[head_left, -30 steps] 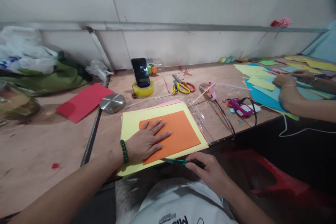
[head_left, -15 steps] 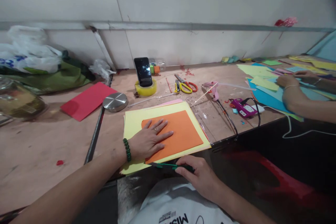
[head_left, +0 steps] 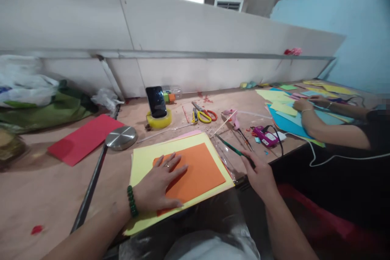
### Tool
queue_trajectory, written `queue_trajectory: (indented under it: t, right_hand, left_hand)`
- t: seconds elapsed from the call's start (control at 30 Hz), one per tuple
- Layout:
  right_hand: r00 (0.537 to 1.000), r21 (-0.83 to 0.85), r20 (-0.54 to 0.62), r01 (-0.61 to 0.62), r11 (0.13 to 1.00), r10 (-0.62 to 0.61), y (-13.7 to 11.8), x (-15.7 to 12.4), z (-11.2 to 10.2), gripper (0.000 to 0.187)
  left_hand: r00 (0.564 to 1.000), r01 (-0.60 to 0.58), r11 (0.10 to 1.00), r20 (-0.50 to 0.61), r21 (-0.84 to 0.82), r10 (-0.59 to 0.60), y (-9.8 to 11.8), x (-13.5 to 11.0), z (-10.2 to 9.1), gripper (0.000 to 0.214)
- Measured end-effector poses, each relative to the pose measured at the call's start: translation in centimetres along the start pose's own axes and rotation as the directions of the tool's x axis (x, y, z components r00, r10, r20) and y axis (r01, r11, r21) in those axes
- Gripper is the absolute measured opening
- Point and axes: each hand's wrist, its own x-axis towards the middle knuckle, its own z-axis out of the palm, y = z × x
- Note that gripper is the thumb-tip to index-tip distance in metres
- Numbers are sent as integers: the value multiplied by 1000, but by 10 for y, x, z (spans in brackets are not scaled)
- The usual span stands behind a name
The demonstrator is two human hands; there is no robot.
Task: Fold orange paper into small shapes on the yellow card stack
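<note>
My left hand [head_left: 161, 180] lies flat on an orange paper sheet [head_left: 198, 170], fingers spread, with a ring and a green bead bracelet. Beneath that sheet is a larger stack of pale yellow paper [head_left: 143, 160], reaching the table's front edge. My right hand [head_left: 258, 174] is closed round a slim green and black utility knife [head_left: 230, 145]. It is raised just right of the stack, its tip pointing up and left toward a thin pale stick [head_left: 225, 122]. My fingers partly hide the knife's handle.
Behind the paper are a phone [head_left: 156, 101] on a yellow tape roll [head_left: 160, 120], scissors [head_left: 203, 114] and a pink glue gun [head_left: 234, 118]. A purple power strip [head_left: 266, 136] lies right; a round metal weight [head_left: 121, 138] and red paper [head_left: 82, 140] left. A co-worker's arms [head_left: 329, 128] handle paper at far right.
My right hand has lifted the knife from the paper's front edge up to the right of the stack. My left hand stays on the orange sheet, its thumb spread wider. The view has tilted up.
</note>
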Motion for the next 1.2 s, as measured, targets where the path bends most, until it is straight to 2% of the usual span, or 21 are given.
queue_trajectory:
  t: [0.1, 0.2, 0.33, 0.37, 0.4, 0.43, 0.47, 0.53, 0.57, 0.63, 0.8, 0.87, 0.93, 1.03, 1.13, 1.2]
  right_hand:
    - [1000, -213, 9, -14, 977, 16, 25, 17, 13, 30]
    - [998, -293, 55, 8, 956, 9, 34, 21, 24, 29]
    - [994, -231, 6, 103, 967, -105, 23, 16, 22, 28]
    - [989, -182, 25, 148, 972, -146, 16, 14, 20, 28]
    - [975, -112, 100, 207, 972, -197, 6, 12, 17, 28]
    - [946, -34, 216, 254, 967, -241, -4, 9, 15, 28]
    - [890, 43, 345, 302, 952, -298, -15, 6, 13, 29]
    - [786, 123, 524, 311, 942, -328, -35, 1, 11, 47]
    - [753, 145, 573, 296, 944, -324, -43, -1, 11, 54]
    - [722, 150, 622, 268, 952, -302, -52, -3, 12, 57]
    - [720, 133, 632, 263, 956, -286, -52, -5, 17, 47]
    - [718, 140, 630, 270, 953, -296, -50, -5, 18, 46]
    - [713, 137, 637, 268, 954, -292, -50, -5, 19, 48]
    - [712, 123, 645, 262, 957, -278, -48, -6, 22, 52]
    - [724, 162, 616, 271, 949, -312, -38, -8, 28, 57]
    - [776, 208, 519, 291, 934, -358, -28, -8, 32, 65]
  left_hand:
    - [993, 107, 993, -54, 57, -104, -5, -1, 4, 101]
    - [969, 208, 975, -150, 77, -195, -11, 0, 9, 99]
    - [932, 289, 955, -247, 61, -266, -17, 1, 11, 91]
    - [925, 308, 949, -251, 60, -285, -17, 1, 11, 90]
    - [921, 324, 944, -248, 58, -300, -17, 2, 9, 88]
    - [919, 333, 941, -243, 55, -311, -17, 2, 8, 84]
    - [919, 335, 941, -238, 50, -314, -18, 2, 6, 80]
    - [921, 328, 944, -236, 38, -311, -18, 2, 3, 72]
    - [921, 328, 944, -237, 35, -311, -17, 2, 1, 69]
    - [918, 343, 939, -226, 39, -326, -17, 3, -3, 70]
    - [882, 462, 882, -149, 91, -446, -10, 7, -18, 81]
    - [861, 506, 858, -120, 88, -495, -7, 9, -27, 79]
    - [830, 555, 830, -94, 54, -550, -6, 11, -35, 69]
    - [792, 600, 793, -55, -107, -608, -9, 13, -43, 41]
    - [802, 570, 789, -52, -230, -595, -16, 12, -47, 21]
    - [818, 506, 818, -147, -273, -556, -19, 8, -51, 26]
